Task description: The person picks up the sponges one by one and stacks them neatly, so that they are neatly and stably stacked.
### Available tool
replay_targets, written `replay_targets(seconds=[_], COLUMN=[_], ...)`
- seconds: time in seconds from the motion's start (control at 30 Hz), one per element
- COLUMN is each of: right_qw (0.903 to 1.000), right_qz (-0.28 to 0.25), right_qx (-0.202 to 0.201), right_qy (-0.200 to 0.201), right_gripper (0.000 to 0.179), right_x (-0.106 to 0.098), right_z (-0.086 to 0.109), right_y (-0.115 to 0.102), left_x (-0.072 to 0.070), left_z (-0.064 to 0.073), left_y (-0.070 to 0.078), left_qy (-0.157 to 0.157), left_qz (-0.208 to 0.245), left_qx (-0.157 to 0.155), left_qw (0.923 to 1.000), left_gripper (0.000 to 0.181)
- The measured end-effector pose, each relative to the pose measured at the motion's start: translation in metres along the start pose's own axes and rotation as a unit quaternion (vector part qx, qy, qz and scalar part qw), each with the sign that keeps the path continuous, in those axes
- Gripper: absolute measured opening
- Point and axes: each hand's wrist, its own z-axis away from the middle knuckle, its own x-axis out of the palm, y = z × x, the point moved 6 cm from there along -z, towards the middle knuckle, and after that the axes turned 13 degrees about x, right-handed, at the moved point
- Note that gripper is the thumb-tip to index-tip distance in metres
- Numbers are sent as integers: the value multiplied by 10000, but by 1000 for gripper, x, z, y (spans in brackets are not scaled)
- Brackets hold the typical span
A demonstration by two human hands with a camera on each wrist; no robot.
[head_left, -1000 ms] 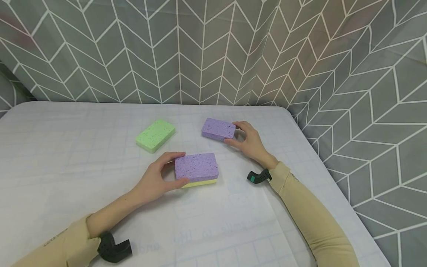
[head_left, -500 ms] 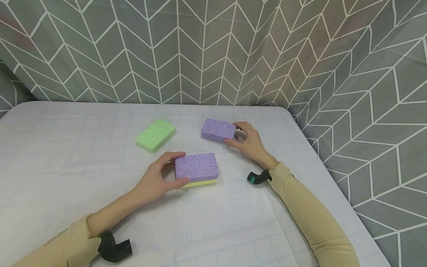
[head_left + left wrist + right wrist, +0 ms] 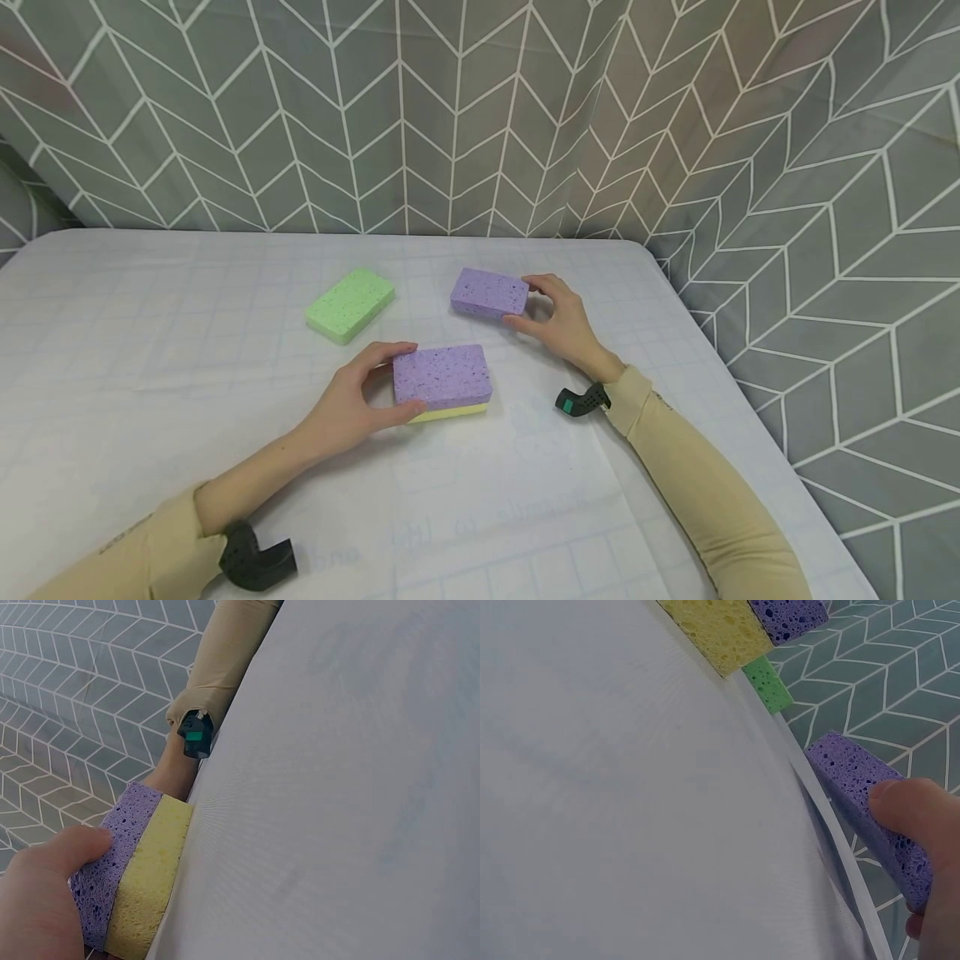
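My left hand grips a purple sponge by its left end, thumb on the near side and fingers on the far side. Directly under that sponge lies a yellow one, showing as a thin strip in the head view and as a full layer in the left wrist view. Farther back and to the right, my right hand holds a second purple sponge by its right end, between thumb and fingers. The right wrist view has the thumb pressed on this sponge's pitted face.
A green sponge lies at an angle on the white-covered table, back left of the stacked pair. Behind the table and along its right side hangs a grey curtain with white zigzag lines.
The right hand and its purple sponge have shifted very slightly left and toward me. The left hand, the stacked pair and the green sponge look the same.
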Motion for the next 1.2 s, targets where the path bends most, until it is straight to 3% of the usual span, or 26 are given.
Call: replay_targets(seconds=[1.2], right_qw=[9999], right_qz=[-69], right_qx=[-147], right_qy=[8], right_gripper=[62], right_x=[4], right_z=[7], right_y=[-10], left_x=[1], left_z=[2], left_y=[1], left_qy=[47], left_qz=[-3], left_qx=[13], left_qw=[10000], left_gripper=[73])
